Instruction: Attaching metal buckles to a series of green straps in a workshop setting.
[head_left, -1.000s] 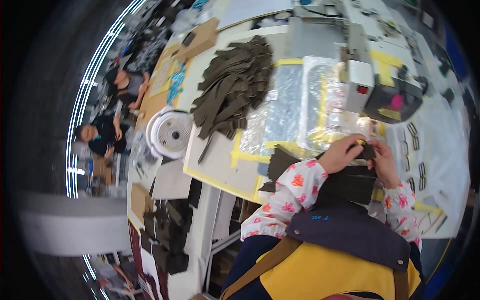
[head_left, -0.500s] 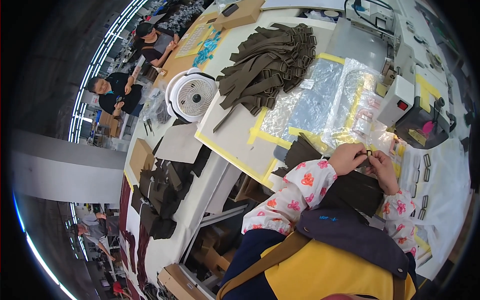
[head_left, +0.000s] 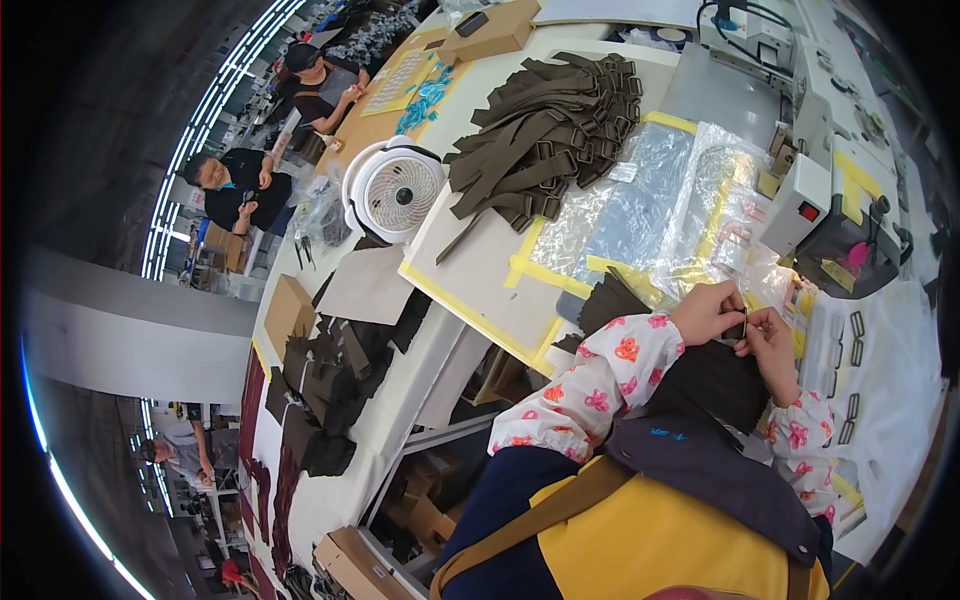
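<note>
Far to the left of the hands, beyond the tabletop (head_left: 480,290) edge, a round white fan (head_left: 392,190) faced up, its grille ribbed and plastic. Up and left of the left hand (head_left: 706,312) lay a loose heap of olive-brown webbing straps (head_left: 545,130), flat woven lengths with small dark buckles. Nearer, just above that hand, crinkled clear plastic bags (head_left: 650,205) spread glossy over yellow tape lines. The left hand was pinched shut on a small dark buckle piece (head_left: 738,329), thumb and fingers closed on its left side; the piece sat between the two hands, above a dark brown strap bundle (head_left: 715,375) draped under both wrists. The right hand (head_left: 772,345) touched the same piece from the right, fingertips closed on it. Both sleeves were white with pink flowers. Up and right of the right hand stood a boxy white machine (head_left: 830,195) with a red square button and a yellow patch. Right of that hand, small dark rectangular rings (head_left: 852,330) lay in rows on white sheeting.
</note>
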